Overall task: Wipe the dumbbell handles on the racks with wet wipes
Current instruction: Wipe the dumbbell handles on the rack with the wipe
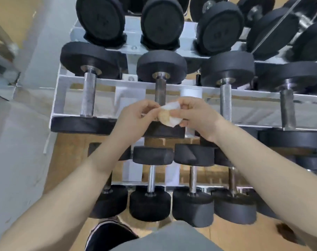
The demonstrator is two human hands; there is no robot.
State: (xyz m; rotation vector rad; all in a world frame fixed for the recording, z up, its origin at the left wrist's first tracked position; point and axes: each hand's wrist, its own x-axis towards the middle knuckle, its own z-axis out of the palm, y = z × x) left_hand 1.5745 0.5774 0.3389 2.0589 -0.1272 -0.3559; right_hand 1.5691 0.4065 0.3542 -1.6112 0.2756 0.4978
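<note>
Refolding the wet wipe (170, 115) above the middle tier of the dumbbell rack (107, 82).
Left hand (136, 118) and right hand (195, 115) each pinch an edge of the wipe, which shows a tan soiled patch; turning a white face outward would likely clean best. The nearest dumbbell handle (160, 91) lies just behind the hands, partly hidden. Handles sit between black heads and rail edges, so room runs along each bar, little sideways.
</note>
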